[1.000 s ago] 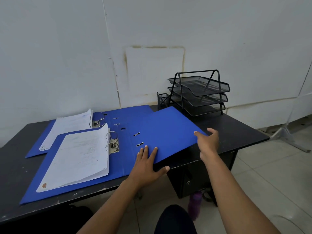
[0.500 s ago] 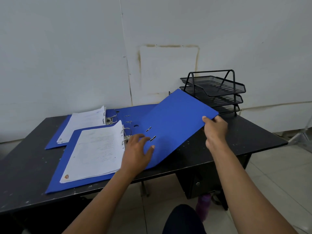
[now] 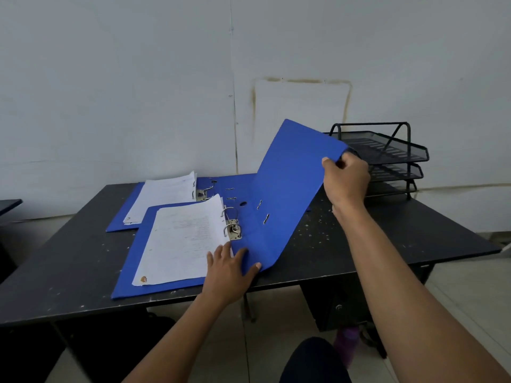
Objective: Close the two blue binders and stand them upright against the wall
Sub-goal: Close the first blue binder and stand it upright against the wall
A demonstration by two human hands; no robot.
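Toward the tabletop (image 3: 69,252) back-left: far binder (image 3: 221,186) open flat by the wall. Front edge: near binder (image 3: 130,269), left hand (image 3: 229,269) fingers spread on its spine fold. Right hand (image 3: 345,178) pinches the raised cover's (image 3: 287,189) top corner. Back-right corner: paper tray (image 3: 387,153).

Matt blue covers, white paper, bare metal

The near binder (image 3: 287,172) looked smooth and matt — shiny metal rings (image 3: 232,228) over plain paper (image 3: 182,239); the table (image 3: 359,244) was dull black, speckled — the tray rack (image 3: 387,153) black wire mesh.
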